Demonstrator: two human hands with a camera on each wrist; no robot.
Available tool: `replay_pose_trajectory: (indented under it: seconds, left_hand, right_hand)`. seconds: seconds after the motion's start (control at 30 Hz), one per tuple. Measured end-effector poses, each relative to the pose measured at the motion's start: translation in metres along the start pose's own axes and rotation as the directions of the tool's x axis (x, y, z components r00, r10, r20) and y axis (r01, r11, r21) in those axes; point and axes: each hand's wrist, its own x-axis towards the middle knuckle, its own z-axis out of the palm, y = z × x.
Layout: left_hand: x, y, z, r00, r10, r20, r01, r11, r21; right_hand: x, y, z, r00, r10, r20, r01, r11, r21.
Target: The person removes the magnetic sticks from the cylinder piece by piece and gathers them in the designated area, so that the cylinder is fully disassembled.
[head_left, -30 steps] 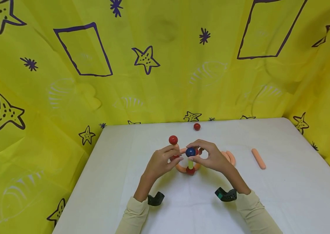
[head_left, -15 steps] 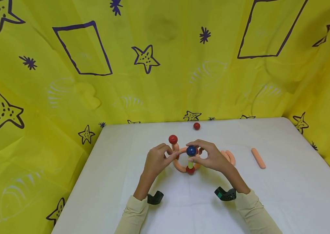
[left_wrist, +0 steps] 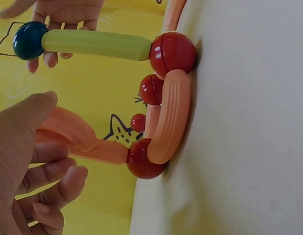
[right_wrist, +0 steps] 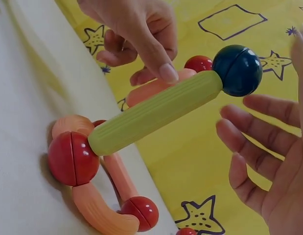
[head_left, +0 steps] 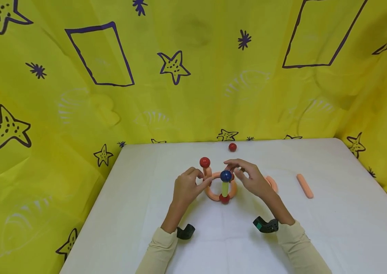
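A toy of magnetic balls and sticks stands on the white table, its base a ring of curved orange sticks (head_left: 233, 190) and red balls (left_wrist: 173, 51). From the near red ball a green stick (right_wrist: 156, 112) rises to a blue ball (head_left: 226, 176). At the ring's left, orange sticks (left_wrist: 104, 151) lead up to a raised red ball (head_left: 205, 162). My left hand (head_left: 187, 184) has its thumb and index finger around a curved orange stick (left_wrist: 70, 128) there. My right hand (head_left: 251, 177) is beside the blue ball, fingers apart, holding nothing.
A loose red ball (head_left: 232, 147) lies near the table's back edge. To the right are a curved orange stick (head_left: 271, 184), partly behind the right wrist, and a straight orange stick (head_left: 304, 186). Yellow patterned cloth (head_left: 193, 95) walls the back and sides.
My right hand has let go of the blue ball and drawn slightly right, its fingers spreading. My left hand has shifted its fingers on the left orange sticks. The green stick stays upright.
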Motion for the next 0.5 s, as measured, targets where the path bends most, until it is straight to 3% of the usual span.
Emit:
replay_pose_trajectory:
  seconds: [0.17, 0.27, 0.4, 0.5]
  left_hand:
    - [-0.001, 0.004, 0.006, 0.998, -0.040, -0.040, 0.041, 0.999, 0.025]
    - [-0.003, 0.006, 0.010, 0.997, -0.053, -0.063, 0.056, 0.998, 0.036]
    - [-0.004, 0.009, 0.013, 0.994, -0.060, -0.089, 0.066, 0.996, 0.061]
    - [-0.006, 0.010, 0.015, 0.994, -0.072, -0.080, 0.076, 0.995, 0.058]
  right_hand:
    - [0.009, 0.005, 0.001, 0.991, 0.122, -0.058, -0.119, 0.991, 0.057]
    - [0.018, 0.010, 0.000, 0.983, 0.182, -0.026, -0.179, 0.979, 0.093]
    - [0.034, 0.018, -0.002, 0.980, 0.161, 0.116, -0.179, 0.968, 0.173]
    - [0.047, 0.024, -0.001, 0.961, 0.097, 0.260, -0.161, 0.957, 0.240]
